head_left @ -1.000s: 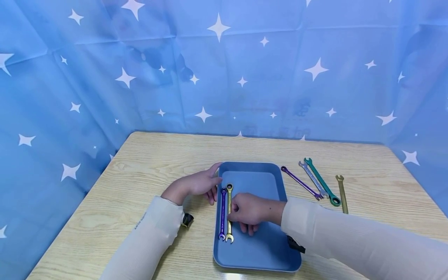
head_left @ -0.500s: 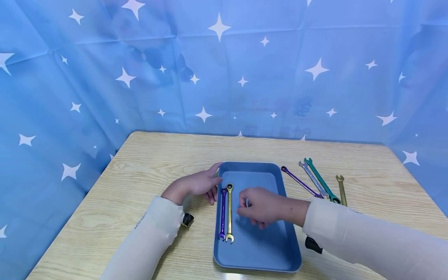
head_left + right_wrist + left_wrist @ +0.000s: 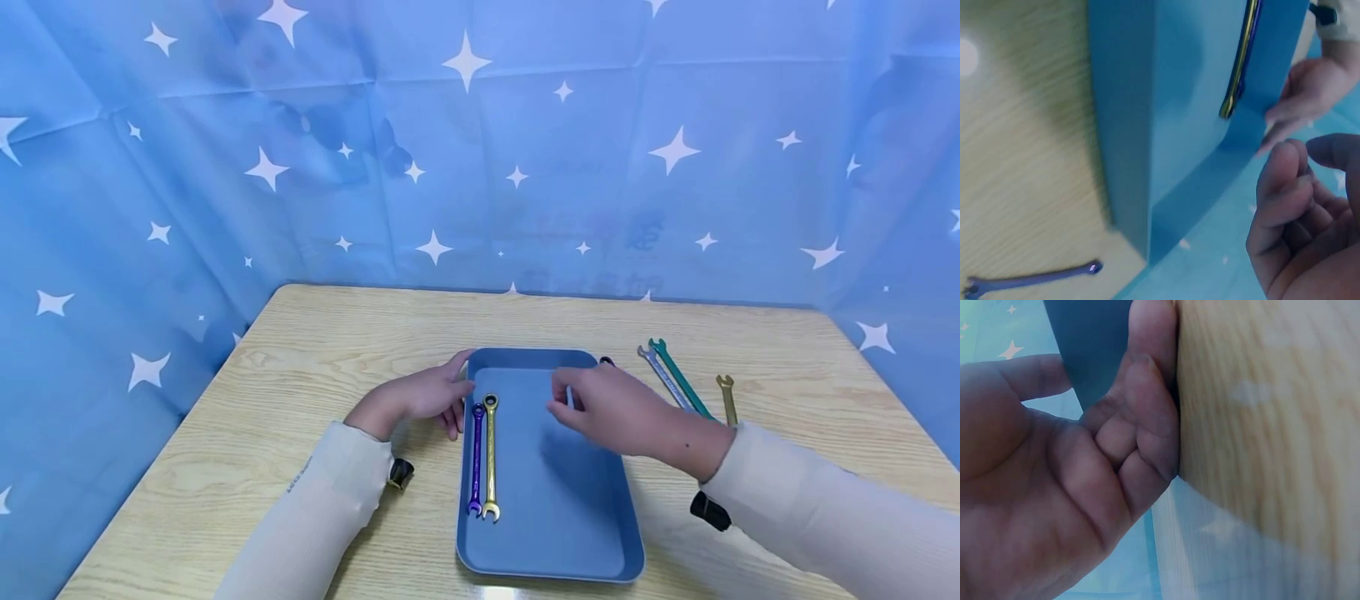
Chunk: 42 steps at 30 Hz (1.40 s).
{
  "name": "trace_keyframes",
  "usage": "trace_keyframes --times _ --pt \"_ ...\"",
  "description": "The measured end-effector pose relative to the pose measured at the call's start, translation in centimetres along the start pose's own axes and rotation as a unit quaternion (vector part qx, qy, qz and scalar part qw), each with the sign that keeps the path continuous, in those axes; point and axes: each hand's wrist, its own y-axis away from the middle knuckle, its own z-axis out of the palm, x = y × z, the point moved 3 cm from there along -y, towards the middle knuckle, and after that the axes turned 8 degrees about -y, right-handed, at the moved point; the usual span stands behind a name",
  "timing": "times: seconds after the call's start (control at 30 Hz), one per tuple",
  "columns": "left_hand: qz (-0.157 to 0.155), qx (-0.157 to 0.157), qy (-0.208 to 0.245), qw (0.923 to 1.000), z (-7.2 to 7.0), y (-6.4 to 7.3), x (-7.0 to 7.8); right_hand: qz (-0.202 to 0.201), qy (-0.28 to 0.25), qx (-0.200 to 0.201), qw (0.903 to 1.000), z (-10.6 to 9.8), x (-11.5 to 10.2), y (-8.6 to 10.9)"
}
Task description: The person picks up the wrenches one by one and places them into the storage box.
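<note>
Both hands lie well apart; the left hand [image 3: 423, 396] rests its fingers against the outside of the blue tray [image 3: 551, 533] on its left, with bent fingers down at the table [image 3: 345, 342]; the right hand [image 3: 607, 404] hangs over the far right part of the tray, its fingers loosely curled and the thumb tip near the forefinger; off-white sleeves [image 3: 817, 500] cover both forearms, with a dark device [image 3: 401, 473] at the left wrist.

Inside the tray, along its left wall, lie a purple wrench [image 3: 476, 458] and a gold wrench [image 3: 491, 458], just beside each other and almost parallel; both are slim and shiny, ring end far, open jaw near, the gold one reaching slightly farther; the tray itself is matt, rectangular and round-cornered, with a raised rim.

Right of the tray, on the pale wood-grained table, a brassy wrench [image 3: 728, 400], a green wrench [image 3: 681, 379] and a silvery-blue wrench [image 3: 663, 373] show their open ends, the right arm hiding the rest; a violet wrench [image 3: 1035, 279] shows whole in the right wrist view, ring end near a tray corner; behind everything hangs a blue cloth [image 3: 555, 200] with white four-pointed stars.
</note>
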Motion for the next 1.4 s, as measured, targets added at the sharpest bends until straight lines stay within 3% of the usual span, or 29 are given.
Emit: trace_keyframes --times 0.37,0.7,1.07,1.27,1.4 --pt "0.0 0.001 -0.011 0.9999 0.0 0.0 -0.2 0.023 0.037 0.062 0.9971 -2.2 3.8 1.8" --pt "0.0 0.0 -0.008 1.0 0.1 -0.1 -0.1 0.043 0.102 0.085 0.9902 -2.8 6.7 2.7" --pt "-0.001 0.003 -0.01 0.9999 0.1 -0.1 -0.2 0.089 0.132 0.05 0.986 -2.5 10.6 2.7" --pt "-0.002 0.004 -0.011 0.9999 0.2 -0.1 -0.3 0.13 0.109 0.012 0.9854 -1.7 12.3 2.5" --pt "-0.002 0.002 -0.01 0.9999 0.2 0.0 -0.2 0.13 0.115 0.005 0.9848 -1.3 12.7 2.4"
